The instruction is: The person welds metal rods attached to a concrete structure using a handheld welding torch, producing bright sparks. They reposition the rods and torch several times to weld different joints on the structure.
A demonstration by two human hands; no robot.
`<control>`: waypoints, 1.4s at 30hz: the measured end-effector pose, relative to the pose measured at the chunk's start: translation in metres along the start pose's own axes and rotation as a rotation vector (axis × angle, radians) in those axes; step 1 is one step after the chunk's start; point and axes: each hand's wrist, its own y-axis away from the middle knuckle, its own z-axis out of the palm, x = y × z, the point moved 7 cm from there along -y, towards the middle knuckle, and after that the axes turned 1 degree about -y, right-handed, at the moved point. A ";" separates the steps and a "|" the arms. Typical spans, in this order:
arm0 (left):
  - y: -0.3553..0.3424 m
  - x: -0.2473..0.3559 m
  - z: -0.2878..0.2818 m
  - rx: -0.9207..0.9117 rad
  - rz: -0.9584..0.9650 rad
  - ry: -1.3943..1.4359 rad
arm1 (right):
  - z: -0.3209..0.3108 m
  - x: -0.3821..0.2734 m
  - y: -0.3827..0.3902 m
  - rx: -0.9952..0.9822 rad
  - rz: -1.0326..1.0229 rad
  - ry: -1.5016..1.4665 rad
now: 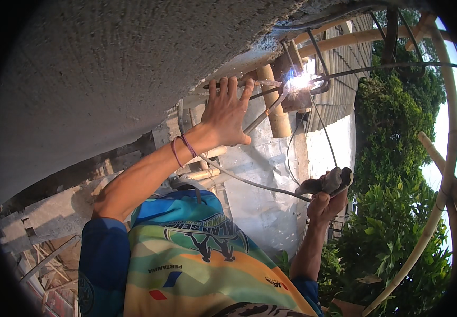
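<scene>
A grey concrete mass point(107, 68) fills the upper left, cut off by the dark rim, with foliage point(397, 132) at right. The left grip point(227, 113) lies with fingers over a metal bar point(264, 83), thumb apart; the underside is hidden, so I cannot tell whether it clamps. The right grip point(326, 205), its fingers partly hidden, is wrapped round a dark electrode holder point(335, 180) below a white glare point(298, 82). The thin rod point(323, 128) runs from holder to glare, which blots out its tip.
</scene>
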 end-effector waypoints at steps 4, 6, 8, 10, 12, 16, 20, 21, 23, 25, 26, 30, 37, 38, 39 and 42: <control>0.000 0.001 -0.001 0.016 -0.001 -0.020 | 0.001 -0.002 -0.002 -0.008 0.014 -0.023; 0.000 0.001 -0.001 0.012 -0.002 -0.016 | 0.001 -0.003 -0.003 -0.009 0.005 -0.043; 0.000 0.000 -0.001 0.007 -0.001 -0.018 | 0.002 -0.004 -0.004 -0.005 0.000 -0.033; 0.000 0.001 -0.002 0.014 0.001 0.000 | 0.002 -0.004 -0.004 0.011 -0.006 0.001; 0.000 0.001 -0.002 0.020 0.001 -0.003 | 0.003 -0.004 -0.005 -0.001 -0.007 -0.003; 0.000 0.001 -0.001 0.026 0.001 -0.029 | 0.001 0.000 -0.004 -0.016 0.036 -0.045; 0.000 0.001 0.000 0.023 0.015 0.006 | 0.001 0.001 -0.003 -0.015 -0.019 -0.117; 0.000 0.000 0.001 -0.003 0.007 -0.002 | 0.003 0.000 -0.002 0.000 -0.070 -0.201; 0.000 0.001 -0.001 -0.007 0.004 -0.083 | -0.001 -0.005 0.003 0.172 -0.197 -0.135; 0.000 0.003 -0.005 0.007 0.013 -0.039 | -0.001 0.007 0.013 0.336 -0.086 -0.312; -0.001 0.004 -0.007 0.005 0.017 -0.026 | -0.001 0.010 0.018 0.416 -0.060 -0.266; -0.003 0.008 -0.010 -0.055 0.030 -0.062 | 0.016 0.037 0.057 0.829 0.197 -0.370; -0.003 0.014 -0.014 -0.071 0.054 -0.047 | 0.128 0.058 0.108 0.667 0.679 -0.782; -0.003 0.014 -0.013 -0.076 0.052 -0.042 | 0.143 0.054 0.115 0.660 0.727 -0.815; -0.003 0.014 -0.014 -0.070 0.052 -0.033 | 0.157 0.052 0.119 0.644 0.764 -0.862; -0.004 0.015 -0.013 -0.057 0.063 -0.044 | 0.168 0.048 0.131 0.633 0.785 -0.893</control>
